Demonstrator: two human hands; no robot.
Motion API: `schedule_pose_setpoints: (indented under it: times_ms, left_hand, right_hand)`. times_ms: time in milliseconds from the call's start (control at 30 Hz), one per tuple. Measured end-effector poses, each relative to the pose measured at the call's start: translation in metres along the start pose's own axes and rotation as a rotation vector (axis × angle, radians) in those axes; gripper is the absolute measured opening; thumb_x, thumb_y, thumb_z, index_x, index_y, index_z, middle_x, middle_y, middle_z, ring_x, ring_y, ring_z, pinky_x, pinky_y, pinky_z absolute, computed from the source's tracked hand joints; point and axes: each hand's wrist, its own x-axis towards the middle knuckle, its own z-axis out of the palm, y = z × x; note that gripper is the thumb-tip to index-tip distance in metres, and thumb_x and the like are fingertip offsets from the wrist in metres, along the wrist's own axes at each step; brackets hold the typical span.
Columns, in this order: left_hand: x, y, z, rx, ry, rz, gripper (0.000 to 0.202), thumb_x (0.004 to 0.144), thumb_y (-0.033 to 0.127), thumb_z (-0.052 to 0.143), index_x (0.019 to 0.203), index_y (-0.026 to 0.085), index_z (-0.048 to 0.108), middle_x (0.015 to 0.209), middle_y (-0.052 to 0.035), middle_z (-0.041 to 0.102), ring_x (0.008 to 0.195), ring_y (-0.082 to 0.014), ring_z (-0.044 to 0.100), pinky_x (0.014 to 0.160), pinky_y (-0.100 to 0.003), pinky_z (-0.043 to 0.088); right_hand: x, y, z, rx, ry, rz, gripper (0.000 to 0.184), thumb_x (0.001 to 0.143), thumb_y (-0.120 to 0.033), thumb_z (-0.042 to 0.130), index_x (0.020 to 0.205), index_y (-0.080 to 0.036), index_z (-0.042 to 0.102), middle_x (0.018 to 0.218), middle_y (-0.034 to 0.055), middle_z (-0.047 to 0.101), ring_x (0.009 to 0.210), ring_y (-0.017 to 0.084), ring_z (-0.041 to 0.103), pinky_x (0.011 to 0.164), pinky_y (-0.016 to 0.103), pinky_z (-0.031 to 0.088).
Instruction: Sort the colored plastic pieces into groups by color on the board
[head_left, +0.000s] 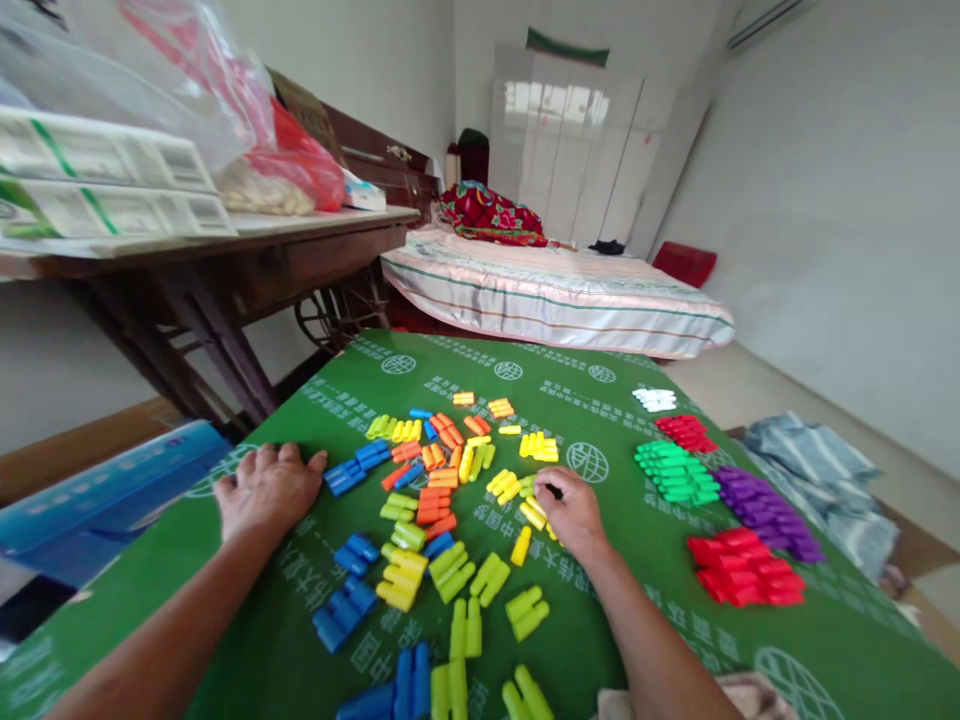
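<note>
My left hand (271, 487) lies flat on the green tabletop (577, 620), fingers spread and holding nothing. Beside its fingertips are blue cap-like plastic tubes (345, 477). My right hand (571, 512) is closed in a pinch at the yellow group; whatever sits between its fingers is hidden. A yellow-green tube (527, 487) is at its fingertips, and yellow tubes (533, 514) lie just under them. Orange tubes (433, 505), mixed with blue, yellow and yellow-green ones, are scattered between my hands. Nearer me lie yellow-green tubes (451, 572) and dark blue tubes (343, 612).
On the right stand sorted piles: white (654, 400), dark red (685, 433), green (676, 472), purple (769, 512) and red tubes (744, 567). A sewing-machine table (322, 235) with boxes and bags is at left. A bed (555, 290) stands beyond the far edge.
</note>
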Motion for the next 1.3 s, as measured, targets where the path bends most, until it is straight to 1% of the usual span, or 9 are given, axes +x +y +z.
schedule_pose_setpoints:
  times_ms: [233,367,500,733,900,1033,1100,1167,1300]
  left_hand:
    - [0.004,0.003,0.000,0.053,-0.038,-0.026,0.063,0.087,0.054,0.017,0.114,0.011,0.054,0.131,-0.0202,0.047,0.126,-0.0355,0.036,0.097,-0.055,0.033]
    - [0.005,0.004,0.000,0.059,-0.040,-0.020,0.066,0.086,0.054,0.015,0.115,0.010,0.055,0.131,-0.0220,0.047,0.125,-0.0367,0.036,0.096,-0.056,0.034]
    - [0.006,0.004,0.000,0.055,-0.060,-0.020,0.070,0.085,0.056,0.012,0.117,0.009,0.053,0.134,-0.0227,0.043,0.126,-0.0381,0.034,0.098,-0.056,0.031]
    - [0.002,0.008,-0.005,0.040,-0.065,-0.024,0.067,0.086,0.053,0.014,0.118,0.008,0.051,0.133,-0.0229,0.043,0.127,-0.0381,0.032,0.099,-0.056,0.030]
    - [-0.004,0.007,-0.005,0.009,-0.023,-0.009,0.062,0.087,0.050,0.020,0.117,0.006,0.052,0.130,-0.0243,0.046,0.127,-0.0386,0.034,0.099,-0.056,0.030]
    - [-0.007,0.005,-0.002,0.016,0.005,-0.003,0.061,0.087,0.050,0.021,0.116,0.008,0.054,0.130,-0.0233,0.048,0.127,-0.0373,0.035,0.100,-0.055,0.030]
    - [-0.008,0.004,0.000,0.025,0.018,-0.010,0.060,0.087,0.050,0.021,0.116,0.009,0.054,0.130,-0.0230,0.048,0.127,-0.0374,0.036,0.099,-0.055,0.030]
    - [-0.008,0.003,0.002,0.040,0.035,-0.012,0.059,0.087,0.049,0.020,0.115,0.011,0.055,0.129,-0.0223,0.049,0.126,-0.0370,0.037,0.099,-0.054,0.032]
    - [-0.009,0.003,0.004,0.061,0.061,-0.004,0.057,0.087,0.047,0.021,0.114,0.011,0.055,0.127,-0.0208,0.051,0.124,-0.0357,0.038,0.097,-0.053,0.033]
  right_hand:
    - [0.002,-0.002,0.000,-0.012,0.010,0.015,0.016,0.075,-0.018,0.055,0.073,-0.026,0.068,0.085,-0.0011,0.070,0.082,0.016,0.061,0.079,0.029,0.047]
    - [0.004,-0.003,-0.001,-0.027,0.010,0.016,0.016,0.074,-0.016,0.055,0.072,-0.025,0.068,0.084,-0.0014,0.070,0.081,0.015,0.061,0.078,0.027,0.046]
    - [0.004,-0.004,-0.002,-0.031,0.008,0.019,0.016,0.074,-0.016,0.054,0.072,-0.025,0.068,0.084,-0.0015,0.070,0.080,0.015,0.060,0.077,0.027,0.046]
    - [0.002,-0.003,-0.001,-0.014,0.006,0.023,0.016,0.074,-0.017,0.054,0.073,-0.024,0.068,0.084,-0.0004,0.069,0.080,0.015,0.060,0.077,0.028,0.046]
    - [0.001,-0.009,-0.006,0.055,-0.039,0.039,0.013,0.076,-0.024,0.054,0.074,-0.022,0.067,0.084,0.0011,0.069,0.081,0.016,0.061,0.079,0.029,0.046]
    - [0.001,-0.018,-0.009,0.079,-0.020,0.128,0.017,0.076,-0.033,0.055,0.076,-0.022,0.068,0.083,0.0013,0.069,0.081,0.017,0.063,0.078,0.030,0.047]
    - [0.005,-0.022,-0.008,0.047,0.008,0.132,0.019,0.076,-0.034,0.054,0.076,-0.022,0.068,0.084,0.0018,0.069,0.082,0.018,0.064,0.079,0.031,0.047]
    - [0.012,-0.025,-0.005,0.013,0.015,0.088,0.019,0.077,-0.032,0.053,0.078,-0.022,0.069,0.087,0.0024,0.069,0.084,0.018,0.064,0.081,0.032,0.047]
    - [0.038,-0.034,0.007,-0.079,-0.053,-0.012,0.021,0.078,-0.028,0.051,0.086,-0.022,0.069,0.093,0.0034,0.070,0.089,0.019,0.064,0.084,0.033,0.048]
